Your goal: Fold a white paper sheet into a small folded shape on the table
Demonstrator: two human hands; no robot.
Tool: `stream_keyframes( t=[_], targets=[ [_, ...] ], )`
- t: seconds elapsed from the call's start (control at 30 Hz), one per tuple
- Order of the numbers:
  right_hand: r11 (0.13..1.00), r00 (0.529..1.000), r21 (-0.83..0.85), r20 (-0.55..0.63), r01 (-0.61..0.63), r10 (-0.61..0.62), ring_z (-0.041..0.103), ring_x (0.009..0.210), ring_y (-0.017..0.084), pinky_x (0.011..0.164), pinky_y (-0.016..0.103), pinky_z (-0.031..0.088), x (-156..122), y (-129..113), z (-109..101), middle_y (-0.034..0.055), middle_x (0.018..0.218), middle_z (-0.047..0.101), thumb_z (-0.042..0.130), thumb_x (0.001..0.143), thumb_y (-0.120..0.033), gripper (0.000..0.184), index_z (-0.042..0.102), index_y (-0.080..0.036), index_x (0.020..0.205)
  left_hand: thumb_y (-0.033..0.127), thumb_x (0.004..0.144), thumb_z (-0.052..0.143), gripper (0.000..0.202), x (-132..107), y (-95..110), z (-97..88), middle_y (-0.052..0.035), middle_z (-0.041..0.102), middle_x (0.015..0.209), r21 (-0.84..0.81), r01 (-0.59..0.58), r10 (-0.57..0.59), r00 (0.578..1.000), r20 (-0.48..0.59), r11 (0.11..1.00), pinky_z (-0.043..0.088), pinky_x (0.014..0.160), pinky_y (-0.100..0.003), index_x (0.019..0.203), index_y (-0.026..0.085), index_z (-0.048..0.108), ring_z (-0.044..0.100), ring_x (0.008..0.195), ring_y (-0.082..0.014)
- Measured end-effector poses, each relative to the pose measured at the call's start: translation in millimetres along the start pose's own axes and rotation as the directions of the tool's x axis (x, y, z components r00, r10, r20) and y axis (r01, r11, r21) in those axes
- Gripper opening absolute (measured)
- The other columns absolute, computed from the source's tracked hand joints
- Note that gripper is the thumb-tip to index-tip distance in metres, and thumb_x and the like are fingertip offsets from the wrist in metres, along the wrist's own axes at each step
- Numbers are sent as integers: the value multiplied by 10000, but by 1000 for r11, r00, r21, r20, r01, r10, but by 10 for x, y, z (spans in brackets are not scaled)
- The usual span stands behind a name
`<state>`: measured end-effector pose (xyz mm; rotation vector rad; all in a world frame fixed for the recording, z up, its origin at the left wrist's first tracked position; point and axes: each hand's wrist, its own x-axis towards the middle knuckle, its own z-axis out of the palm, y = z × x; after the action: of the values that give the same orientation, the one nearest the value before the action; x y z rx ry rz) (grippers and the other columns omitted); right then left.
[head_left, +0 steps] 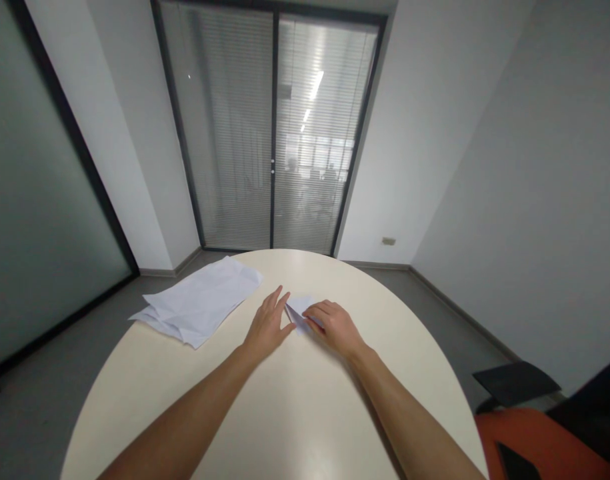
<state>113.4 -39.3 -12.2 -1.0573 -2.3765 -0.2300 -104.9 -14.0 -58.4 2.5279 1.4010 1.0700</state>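
Note:
A small folded piece of white paper (298, 310) lies on the table between my two hands, with one flap raised off the surface. At its left edge is my left hand (268, 325), fingers stretched and spread, thumb toward the paper's near side. My right hand (335, 325) is curled over the paper's right part, thumb and fingertips closed on its edge. Those right fingers hide part of the paper.
A stack of loose white sheets (199, 300) lies at the left of the round cream table (305, 413). An orange-seated chair (539, 433) with black armrests stands at the right. Glass doors with blinds (275, 133) are beyond the table.

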Motion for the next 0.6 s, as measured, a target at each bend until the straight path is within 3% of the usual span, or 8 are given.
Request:
stream_keyframes(
  t=[0.1, 0.27, 0.37, 0.6],
  targets=[
    [1000, 997, 20, 73, -3, 2, 636, 967, 220, 827, 331, 455, 7, -41, -6, 84, 1010, 732, 490, 1010, -339, 240, 695, -220, 1050, 312, 881, 651, 558, -2, 5, -1, -128, 379, 1563, 3, -24, 24, 997, 75, 1000, 336, 1163, -476, 1397, 198, 472, 342, 1442, -282],
    [990, 991, 141, 129, 8, -26, 638, 983, 204, 857, 322, 465, -5, -66, -5, 62, 1040, 733, 518, 993, -309, 209, 699, -239, 1070, 189, 917, 547, 391, -4, 29, -24, -88, 621, 1351, -28, -25, 30, 984, 173, 999, 407, 1112, -395, 1307, 195, 575, 553, 1268, -219],
    [978, 983, 209, 177, 8, -45, 647, 987, 195, 879, 309, 475, -19, -64, 5, 46, 1031, 740, 554, 965, -273, 185, 715, -244, 1052, 106, 900, 489, 361, 1, 49, -48, -71, 680, 1256, -32, -18, 23, 984, 176, 999, 431, 1079, -352, 1218, 183, 642, 610, 1180, -197],
    [944, 979, 327, 205, -52, -17, 662, 992, 186, 905, 296, 486, -65, -48, 54, 24, 1026, 750, 602, 914, -261, 178, 748, -260, 1016, 278, 940, 542, 222, 10, 141, -111, -82, 699, 1135, 23, -12, 8, 987, 163, 1000, 465, 991, -385, 1085, 189, 684, 619, 1087, -232]
  ],
)
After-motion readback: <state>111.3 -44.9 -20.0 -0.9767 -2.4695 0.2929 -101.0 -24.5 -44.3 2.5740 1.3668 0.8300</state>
